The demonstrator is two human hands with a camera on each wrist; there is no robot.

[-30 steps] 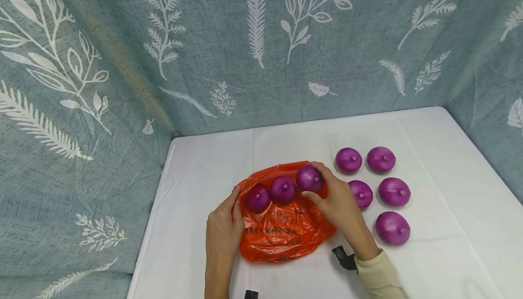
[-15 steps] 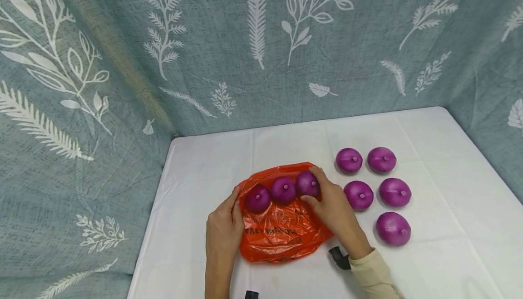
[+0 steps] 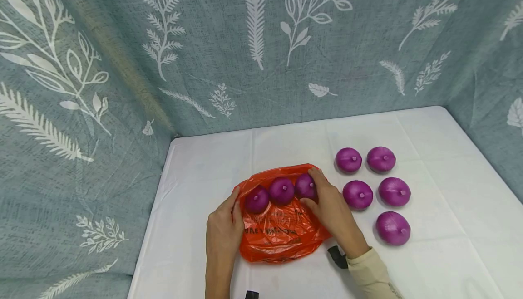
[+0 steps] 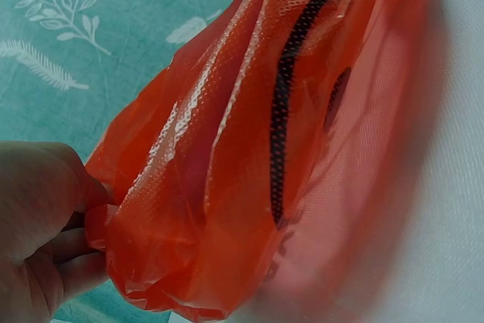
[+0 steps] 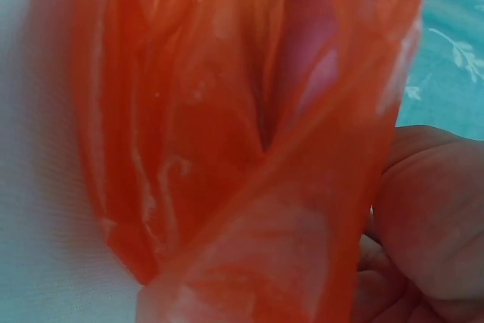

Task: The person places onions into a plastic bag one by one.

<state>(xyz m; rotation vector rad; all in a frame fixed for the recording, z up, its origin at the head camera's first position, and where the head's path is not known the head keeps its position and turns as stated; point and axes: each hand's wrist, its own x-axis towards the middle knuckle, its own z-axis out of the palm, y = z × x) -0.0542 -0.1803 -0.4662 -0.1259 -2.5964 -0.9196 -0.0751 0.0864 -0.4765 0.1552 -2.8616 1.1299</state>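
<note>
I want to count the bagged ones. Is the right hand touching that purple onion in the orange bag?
Touching. The head view shows the right hand with fingers curled over the rightmost onion at the orange bag mouth.

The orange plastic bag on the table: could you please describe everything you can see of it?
The orange plastic bag is thin, glossy and crinkled, with black print. It lies flat on the white table, mouth away from the person. Three purple onions sit in a row at its opening. The left hand pinches its left edge; the right hand holds the rightmost onion.
</note>
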